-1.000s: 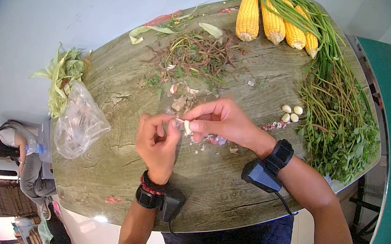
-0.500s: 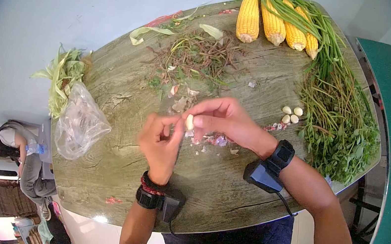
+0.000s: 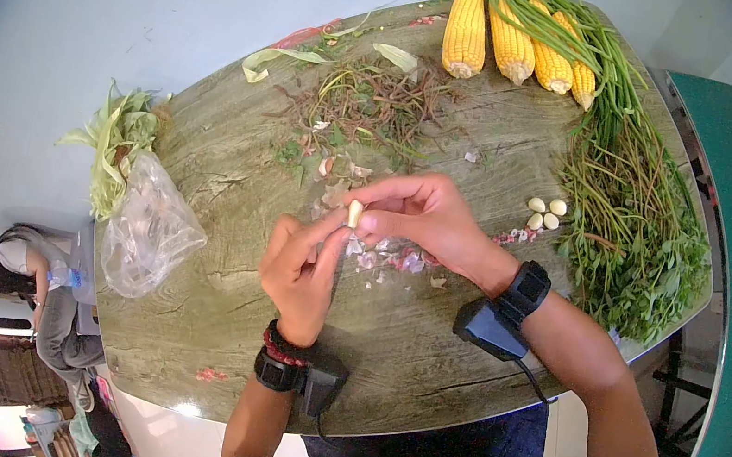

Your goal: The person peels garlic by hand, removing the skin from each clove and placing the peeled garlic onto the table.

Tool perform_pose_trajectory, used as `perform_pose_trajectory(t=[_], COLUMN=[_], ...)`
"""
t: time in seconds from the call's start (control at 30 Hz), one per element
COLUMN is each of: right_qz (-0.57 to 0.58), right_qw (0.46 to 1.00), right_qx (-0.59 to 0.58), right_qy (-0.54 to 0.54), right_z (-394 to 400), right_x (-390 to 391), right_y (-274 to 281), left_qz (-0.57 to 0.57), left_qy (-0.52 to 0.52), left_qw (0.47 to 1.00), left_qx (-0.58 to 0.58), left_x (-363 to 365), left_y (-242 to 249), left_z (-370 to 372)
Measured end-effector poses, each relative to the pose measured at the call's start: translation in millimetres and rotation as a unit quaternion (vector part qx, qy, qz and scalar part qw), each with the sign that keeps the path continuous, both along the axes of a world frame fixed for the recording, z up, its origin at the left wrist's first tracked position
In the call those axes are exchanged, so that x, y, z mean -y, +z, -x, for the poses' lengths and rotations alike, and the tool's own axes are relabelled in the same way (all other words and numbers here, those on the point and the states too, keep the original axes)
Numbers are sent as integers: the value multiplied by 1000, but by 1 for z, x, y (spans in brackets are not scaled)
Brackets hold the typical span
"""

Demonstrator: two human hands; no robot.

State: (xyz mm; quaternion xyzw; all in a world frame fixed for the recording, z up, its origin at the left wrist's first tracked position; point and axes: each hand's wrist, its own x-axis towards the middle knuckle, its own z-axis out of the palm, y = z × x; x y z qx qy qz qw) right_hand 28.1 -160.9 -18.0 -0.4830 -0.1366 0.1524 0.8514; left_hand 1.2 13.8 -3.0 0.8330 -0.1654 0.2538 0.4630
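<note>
Shifted slightly toward the stem pile (image 3: pixel 374 103) since the earlier frame, the garlic clove (image 3: pixel 355 214) is pinched in the right hand (image 3: pixel 441 225) on the wearer's side of that pile; the left hand (image 3: pixel 300 266) has its thumb and forefinger narrowly spaced at the clove's lower end. Being small and smooth, it could slip from that fingertip pinch and get lost among the pale skins (image 3: pixel 413 261) below the pile on the worktop (image 3: pixel 423 358).
</note>
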Motion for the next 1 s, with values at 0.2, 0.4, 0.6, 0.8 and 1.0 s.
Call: perform_pose_trajectory(t=[0.2, 0.4, 0.6, 0.8, 1.0], right_qz=[4, 15, 45, 50, 87], right_qw=[1000, 1000, 998, 997, 992], right_qx=[23, 15, 25, 33, 60], right_qy=[-13, -14, -26, -44, -67], right_z=[-1, -1, 1, 0, -1], right_x=[-2, 0, 0, -1, -1], right_y=[-4, -4, 2, -3, -4], left_qz=[-2, 22, 18, -1, 17], left_qy=[2, -3, 4, 11, -13], left_qw=[1000, 999, 999, 999, 999], left_qx=[4, -36, -42, -39, -34], left_x=[1, -1, -2, -2, -3], left_y=[0, 0, -3, -3, -5], left_z=[1, -1, -1, -2, -3])
